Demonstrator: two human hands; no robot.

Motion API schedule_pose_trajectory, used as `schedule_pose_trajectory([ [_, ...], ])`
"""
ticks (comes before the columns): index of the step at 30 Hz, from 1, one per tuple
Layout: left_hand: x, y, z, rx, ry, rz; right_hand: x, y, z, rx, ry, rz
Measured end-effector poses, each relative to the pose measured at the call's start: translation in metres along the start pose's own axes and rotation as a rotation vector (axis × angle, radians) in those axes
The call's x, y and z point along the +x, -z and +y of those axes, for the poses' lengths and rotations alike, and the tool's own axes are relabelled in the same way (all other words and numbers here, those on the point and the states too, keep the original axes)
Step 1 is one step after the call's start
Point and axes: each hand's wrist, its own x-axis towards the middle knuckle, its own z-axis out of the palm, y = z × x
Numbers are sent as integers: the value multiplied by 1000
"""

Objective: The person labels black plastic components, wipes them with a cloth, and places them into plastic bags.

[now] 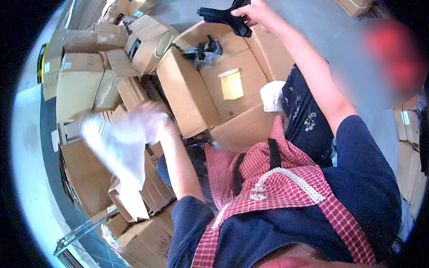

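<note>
My left hand (pixel 156 123), smeared by motion, is closed on a thin, whitish, see-through plastic bag (pixel 114 145) that hangs out to the left, beside the open cardboard box (pixel 185 91). Beyond the far edge of that box, my right hand (pixel 261 17) grips a black branched part (pixel 221 16) whose exact kind I cannot make out. Inside the box, black pieces (pixel 203 51) lie in clear wrapping in the far left corner. A yellow sheet or packet (pixel 231 85) rests flat on the box's bottom.
Cardboard boxes (pixel 80 78) are stacked along the left, with more cartons (pixel 147 241) at the lower left. A crumpled white thing (pixel 271 96) sits at the box's right edge, against my leg. At the far right, a blurred red shape (pixel 393 53) shows near other cartons (pixel 409 172).
</note>
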Motion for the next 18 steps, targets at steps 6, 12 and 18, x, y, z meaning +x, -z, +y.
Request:
schedule_pose_trajectory([
  [6,10,-20,-45,-437,51,-160,16,-19,20,210,2,-129],
  [12,10,8,-102,1098,-435,99,21,-44,42,-5,14,-231],
  [18,12,-6,-57,720,-479,22,9,-46,37,-11,67,-233],
])
